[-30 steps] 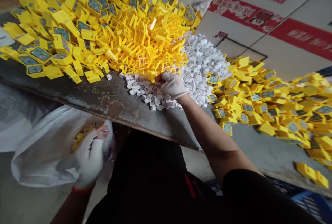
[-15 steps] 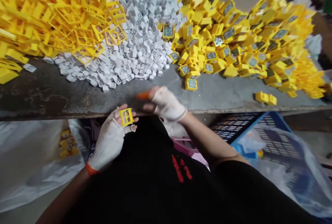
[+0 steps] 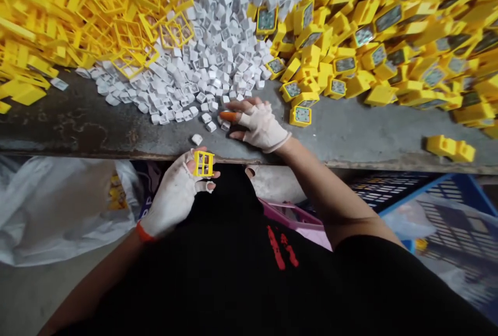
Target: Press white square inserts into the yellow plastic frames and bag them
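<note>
My left hand (image 3: 174, 198), in a white fingerless glove with an orange cuff, is closed on a small yellow plastic frame (image 3: 203, 164) with square openings, held just off the bench's near edge. My right hand (image 3: 263, 127), gloved alike and with an orange cover on one finger, lies palm down over the bench. Its fingers are apart at the near edge of a heap of small white plastic caps (image 3: 225, 61). A few caps lie beside its fingertips; whether they touch is hard to tell. One loose cap (image 3: 196, 139) rests between the two hands.
Yellow frames (image 3: 128, 35) are heaped at the left of the grey bench (image 3: 342, 134). Yellow housings with circuit boards (image 3: 345, 65) pile up at right; two yellow pieces (image 3: 450, 148) sit near the edge. Below are a white sack (image 3: 70, 206) and a blue crate (image 3: 476, 196).
My right hand has moved forward to the white caps and spread its fingers. Several caps now lie loose near it. My left hand still holds the yellow frame. The view has shifted.
</note>
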`<state>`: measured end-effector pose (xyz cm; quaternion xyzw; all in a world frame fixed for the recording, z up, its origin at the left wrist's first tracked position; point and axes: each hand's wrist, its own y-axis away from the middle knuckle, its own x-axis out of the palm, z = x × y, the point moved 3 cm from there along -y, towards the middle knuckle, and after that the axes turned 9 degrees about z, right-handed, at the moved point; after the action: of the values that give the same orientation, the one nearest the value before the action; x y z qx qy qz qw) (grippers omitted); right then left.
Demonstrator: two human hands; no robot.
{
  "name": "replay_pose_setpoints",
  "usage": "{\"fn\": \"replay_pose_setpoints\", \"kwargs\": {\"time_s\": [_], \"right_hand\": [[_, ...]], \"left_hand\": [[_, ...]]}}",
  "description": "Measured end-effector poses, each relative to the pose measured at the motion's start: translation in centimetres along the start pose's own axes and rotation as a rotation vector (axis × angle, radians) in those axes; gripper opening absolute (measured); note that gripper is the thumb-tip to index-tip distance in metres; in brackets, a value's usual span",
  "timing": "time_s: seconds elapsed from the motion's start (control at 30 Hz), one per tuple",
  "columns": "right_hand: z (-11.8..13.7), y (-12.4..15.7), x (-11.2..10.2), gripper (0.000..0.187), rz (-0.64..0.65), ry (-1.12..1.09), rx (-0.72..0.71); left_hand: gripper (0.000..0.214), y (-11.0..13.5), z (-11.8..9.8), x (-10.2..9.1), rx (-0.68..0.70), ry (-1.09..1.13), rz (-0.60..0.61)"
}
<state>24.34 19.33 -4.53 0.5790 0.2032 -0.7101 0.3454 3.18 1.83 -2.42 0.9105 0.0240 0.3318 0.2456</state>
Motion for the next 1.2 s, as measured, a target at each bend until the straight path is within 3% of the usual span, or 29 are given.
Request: {"fn": "replay_pose_setpoints", "kwargs": {"time_s": [0.13,0.27,0.4,0.53,0.7,0.87,1.0,1.1,1.2], "right_hand": [[-2.8,4.2,-0.5,0.047,-0.169,-0.034,0.141],[-1.9,6.0,-0.1,0.039,-0.190,0.010,0.269],[1.2,4.4,1.1,0.032,-0.137,0.071,0.169],[2.6,3.3,1.1,0.027,-0.150,0.103,0.111],[5.9,5.8,-0.2,0.032,-0.314,-0.137,-0.082],[10.6,8.0,1.2,0.032,-0.413,-0.404,-0.296],[12.4,8.2,2.5,0.029,-0.328,-0.317,-0.349],[11.9,7.1,1.7,0.031,-0.191,-0.275,-0.360],[10.2,4.5,0.4,0.043,-0.171,-0.225,-0.208]], "left_hand": [[0.044,-0.7,0.4,0.4,0.022,-0.017,0.009],[0.041,-0.7,0.5,0.6,0.064,-0.008,-0.008],[0.050,-0.4,0.6,0.2,0.071,0.015,-0.002],[0.053,0.0,0.7,-0.5,0.082,0.046,0.014],[0.037,0.5,1.1,-0.5,0.043,0.085,0.067],[0.030,1.5,1.5,-0.4,0.012,0.128,0.122],[0.035,2.8,2.1,-1.5,-0.033,0.179,0.150],[0.031,3.6,2.4,-3.0,-0.060,0.212,0.122],[0.026,4.1,2.3,-4.2,-0.009,0.247,0.060]]}}
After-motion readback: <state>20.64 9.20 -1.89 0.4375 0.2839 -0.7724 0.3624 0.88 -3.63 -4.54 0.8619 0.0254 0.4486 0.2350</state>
